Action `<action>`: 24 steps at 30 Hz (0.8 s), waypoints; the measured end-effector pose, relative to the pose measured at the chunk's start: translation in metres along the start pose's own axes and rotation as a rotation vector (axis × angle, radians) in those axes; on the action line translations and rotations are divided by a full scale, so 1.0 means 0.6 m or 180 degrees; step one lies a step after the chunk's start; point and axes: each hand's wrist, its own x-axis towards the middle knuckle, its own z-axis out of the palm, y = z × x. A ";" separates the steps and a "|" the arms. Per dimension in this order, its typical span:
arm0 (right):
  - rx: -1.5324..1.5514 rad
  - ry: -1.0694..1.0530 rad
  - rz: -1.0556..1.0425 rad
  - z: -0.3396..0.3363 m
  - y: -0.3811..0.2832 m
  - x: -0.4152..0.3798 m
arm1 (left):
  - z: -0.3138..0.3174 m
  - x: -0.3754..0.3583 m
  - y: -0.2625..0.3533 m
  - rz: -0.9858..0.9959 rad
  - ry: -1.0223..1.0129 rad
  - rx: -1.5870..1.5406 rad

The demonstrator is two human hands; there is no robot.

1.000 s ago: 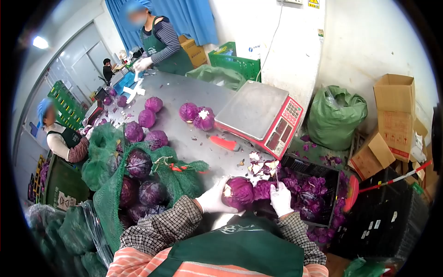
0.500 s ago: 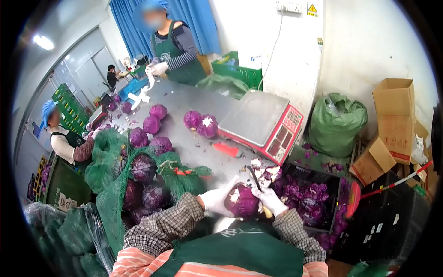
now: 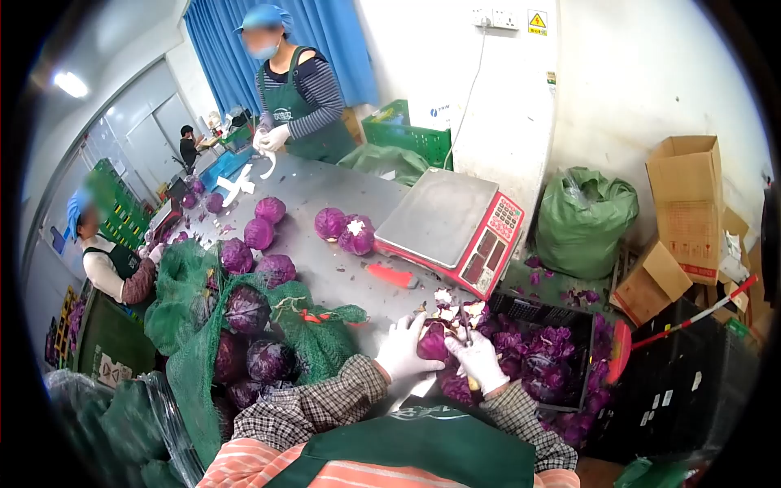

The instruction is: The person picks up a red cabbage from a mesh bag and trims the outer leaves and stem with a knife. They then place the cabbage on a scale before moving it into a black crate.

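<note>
Gloved in white, my left hand (image 3: pixel 404 351) is closed around the left side of a red cabbage (image 3: pixel 432 342) at the table's near edge. My right hand (image 3: pixel 480 363), also white-gloved, grips a knife (image 3: pixel 466 332) close against the cabbage's right side. Its dark blade is narrow and partly hidden, and a bit of yellowish handle shows under the palm. Pale cut pieces and purple leaves (image 3: pixel 446 306) lie just beyond the cabbage. To the right stands a black crate (image 3: pixel 579 382) full of loose purple leaves.
A red-edged scale (image 3: pixel 439 215) sits ahead, with a red-handled tool (image 3: pixel 390 275) nearby. Several cabbages (image 3: pixel 260 233) lie on the metal table (image 3: pixel 325 276); others fill a green net bag (image 3: pixel 191 366) at left. Co-workers stand beyond, one with white gloves (image 3: pixel 271 140).
Both hands have come closer together, the left moving right and the cabbage turning. The knife blade now sits lower, against the cabbage. The co-worker across the table has drawn both hands together.
</note>
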 end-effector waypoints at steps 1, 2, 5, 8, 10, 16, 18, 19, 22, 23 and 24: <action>0.0343 -0.0158 0.0355 -0.006 -0.004 0.011 | 0.002 -0.003 0.001 0.0007 -0.0011 -0.0010; 0.0683 -0.0322 0.0700 -0.015 -0.027 0.020 | 0.003 -0.005 0.001 0.0010 -0.0012 -0.0022; 0.0861 -0.0792 0.0564 -0.016 -0.004 0.050 | 0.003 -0.011 0.004 0.0052 0.0035 -0.0027; 0.0539 -0.0997 0.0386 -0.021 -0.003 0.072 | -0.002 -0.020 0.008 0.0070 0.0038 -0.0062; 0.0667 -0.1307 0.0760 -0.043 0.004 0.081 | -0.001 -0.021 0.005 0.0043 0.0036 -0.0116; 0.0802 -0.0731 0.0959 -0.072 0.028 0.040 | -0.010 -0.008 -0.054 0.0460 -0.0136 -0.0889; 0.0753 -0.0592 0.0615 -0.063 0.010 0.024 | -0.027 0.003 -0.085 0.0233 -0.0455 -0.1450; 0.0688 -0.0498 0.0339 -0.056 0.012 0.021 | -0.012 0.019 -0.123 0.0081 -0.0645 -0.1648; 0.0263 -0.0516 0.0060 -0.040 -0.065 0.000 | -0.044 0.013 -0.125 -0.0417 -0.1377 -0.3067; 0.0340 -0.0557 0.0015 -0.031 -0.072 0.001 | -0.036 0.011 -0.115 -0.0869 -0.0913 -0.2948; 0.0397 -0.0614 -0.0009 -0.023 -0.074 -0.001 | -0.026 0.010 -0.108 -0.1096 -0.0630 -0.2813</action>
